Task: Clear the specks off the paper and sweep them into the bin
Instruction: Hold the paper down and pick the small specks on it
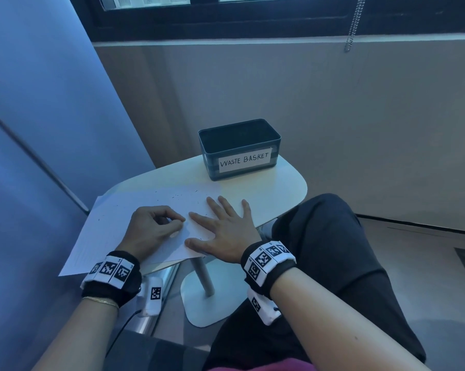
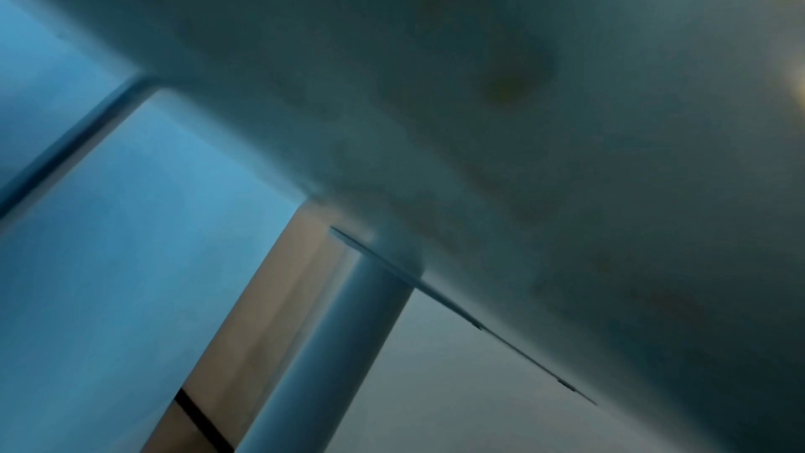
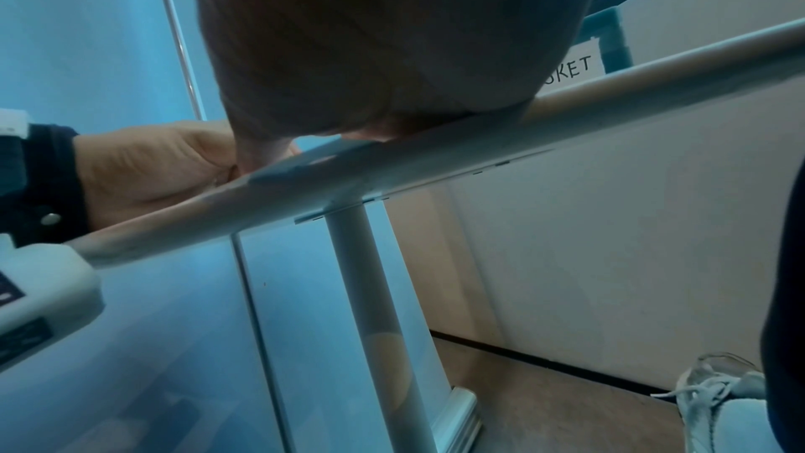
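Now | right hand (image 1: 227, 229) flat on paper (image 1: 113, 223) edge | left hand (image 1: 152, 228) curled, grip unclear | bin (image 1: 239, 148) beyond.

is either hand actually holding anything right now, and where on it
The right hand lies flat, fingers spread, pressing the paper's right part. The left hand has curled fingers on the paper; what they pinch, if anything, cannot be told.

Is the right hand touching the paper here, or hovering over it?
Touching. In the head view the right hand lies flat, fingers spread, on the paper; the right wrist view shows the palm pressed on the sheet at the table edge.
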